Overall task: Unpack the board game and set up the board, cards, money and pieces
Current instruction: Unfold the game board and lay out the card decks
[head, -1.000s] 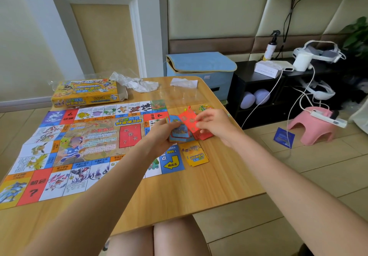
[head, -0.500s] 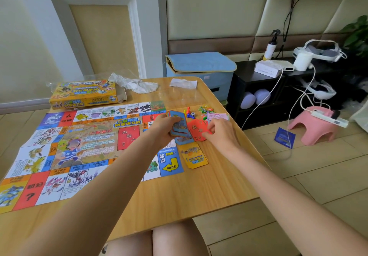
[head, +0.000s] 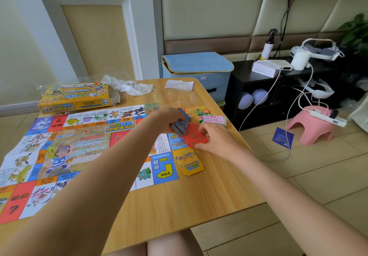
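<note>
Head view, angled down over table (head: 199,202)

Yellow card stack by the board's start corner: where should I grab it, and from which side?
Pinch the yellow card stack across its two long edges, from above. It lies flat on the table, slightly fanned, beside the board; its right edge is clear. The right hand is probably nearest.

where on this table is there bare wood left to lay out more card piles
Bare wood runs along the near edge of the table, below the board and yellow cards. More lies at the far edge, between the crumpled plastic and white slip. It is crowded around the red cards, money and both hands.
</note>
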A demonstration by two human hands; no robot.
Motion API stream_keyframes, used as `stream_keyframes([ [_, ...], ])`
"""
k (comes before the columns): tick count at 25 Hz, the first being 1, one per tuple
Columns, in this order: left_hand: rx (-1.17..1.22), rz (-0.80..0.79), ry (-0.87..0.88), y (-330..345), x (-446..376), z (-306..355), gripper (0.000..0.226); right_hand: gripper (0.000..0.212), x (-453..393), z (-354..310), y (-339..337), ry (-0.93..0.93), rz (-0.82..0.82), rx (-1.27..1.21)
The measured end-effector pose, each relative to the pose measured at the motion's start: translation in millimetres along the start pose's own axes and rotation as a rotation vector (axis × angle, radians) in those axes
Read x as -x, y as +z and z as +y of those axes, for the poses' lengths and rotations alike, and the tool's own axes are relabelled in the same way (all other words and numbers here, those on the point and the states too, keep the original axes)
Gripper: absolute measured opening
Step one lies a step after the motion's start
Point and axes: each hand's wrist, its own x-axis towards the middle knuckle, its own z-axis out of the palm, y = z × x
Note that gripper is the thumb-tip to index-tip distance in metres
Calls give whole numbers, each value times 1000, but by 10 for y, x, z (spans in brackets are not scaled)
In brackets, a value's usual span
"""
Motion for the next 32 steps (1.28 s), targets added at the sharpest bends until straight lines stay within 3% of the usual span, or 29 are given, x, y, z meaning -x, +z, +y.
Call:
stream_keyframes([
  [4,-61,30,11,13,-50,30,24,51,-23,-10,-47,-21,-109,52],
  [8,-186,9,24,-90,-52,104,29,30,-24,22,-37,-37,-33,44],
  [13,-183,-59,-41,-228,-29,47,33,23,-9,-18,-14,-6,53,24],
  [16,-146,-60,-80,-206,-31,-28,35,38,-26,-163,44,89,83,26],
  [20,-165,14,-68,-190,-7,-71,23,66,-107,-357,166,168,72,293],
  [24,-199,60,-41,-229,-39,-159,12,61,-85,-369,191,160,117,307],
  [29,-173,32,29,-212,9,-173,14,52,-2,-348,172,145,108,308],
  [32,11,12,166,-205,91,-211,13,39,3,-376,88,98,179,269],
])
